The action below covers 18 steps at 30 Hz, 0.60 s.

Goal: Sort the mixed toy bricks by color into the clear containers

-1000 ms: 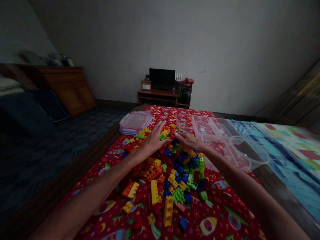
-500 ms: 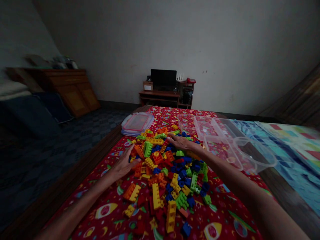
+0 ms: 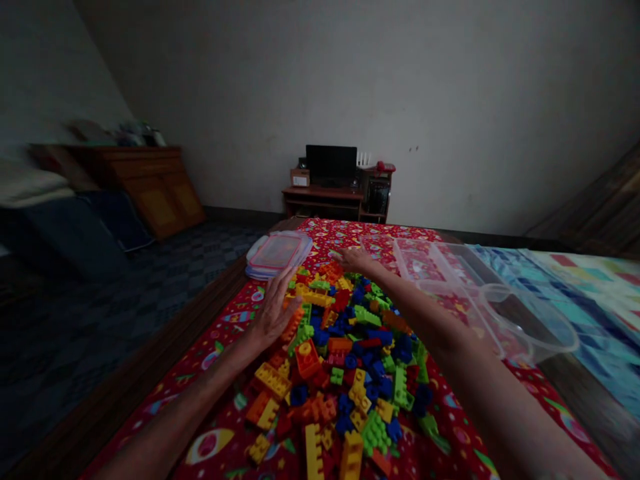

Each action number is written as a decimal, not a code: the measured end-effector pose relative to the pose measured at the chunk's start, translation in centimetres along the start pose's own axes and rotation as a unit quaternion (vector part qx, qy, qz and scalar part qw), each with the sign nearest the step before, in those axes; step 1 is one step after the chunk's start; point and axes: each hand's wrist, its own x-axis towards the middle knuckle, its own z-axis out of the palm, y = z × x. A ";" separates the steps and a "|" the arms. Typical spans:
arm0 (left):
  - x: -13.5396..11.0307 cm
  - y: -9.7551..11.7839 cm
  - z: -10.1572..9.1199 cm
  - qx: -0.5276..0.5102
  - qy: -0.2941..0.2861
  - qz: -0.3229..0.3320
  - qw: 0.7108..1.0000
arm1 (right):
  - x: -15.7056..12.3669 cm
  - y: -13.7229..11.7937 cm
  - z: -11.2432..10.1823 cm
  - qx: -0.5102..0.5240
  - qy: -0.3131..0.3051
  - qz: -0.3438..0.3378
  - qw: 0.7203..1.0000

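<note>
A heap of coloured plastic building blocks (image 3: 345,353) lies on a red patterned cloth (image 3: 440,427). My left hand (image 3: 273,313) rests with fingers stretched out against the left side of the heap. Reaching over to the heap's far edge, my right hand (image 3: 353,259) lies palm down with its fingers extended. Neither hand holds a block.
Clear plastic containers (image 3: 465,293) stand to the right of the heap. Stacked lids (image 3: 277,253) lie at the far left of the cloth. A wooden edge (image 3: 150,360) borders the cloth on the left. A desk with a monitor (image 3: 331,175) stands by the far wall.
My left hand went from the heap's far side to its left side. My right hand stayed at the far edge, reaching further. The camera tilted, shifting the scene.
</note>
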 end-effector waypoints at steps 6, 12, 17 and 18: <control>-2.1 -7.3 -0.7 -0.019 0.041 -0.175 0.984 | 1.7 -0.4 2.1 0.025 -0.067 0.048 0.996; 0.6 -8.1 1.1 -0.038 -0.020 -0.188 0.981 | 2.6 -1.7 1.0 0.081 -0.085 0.009 0.993; 3.1 -6.9 2.1 -0.038 -0.076 -0.141 0.986 | 4.0 -3.2 1.7 0.110 -0.073 0.014 0.991; 3.3 -6.8 2.1 -0.039 -0.084 -0.129 0.987 | 4.1 -3.6 2.0 0.117 -0.088 0.007 0.989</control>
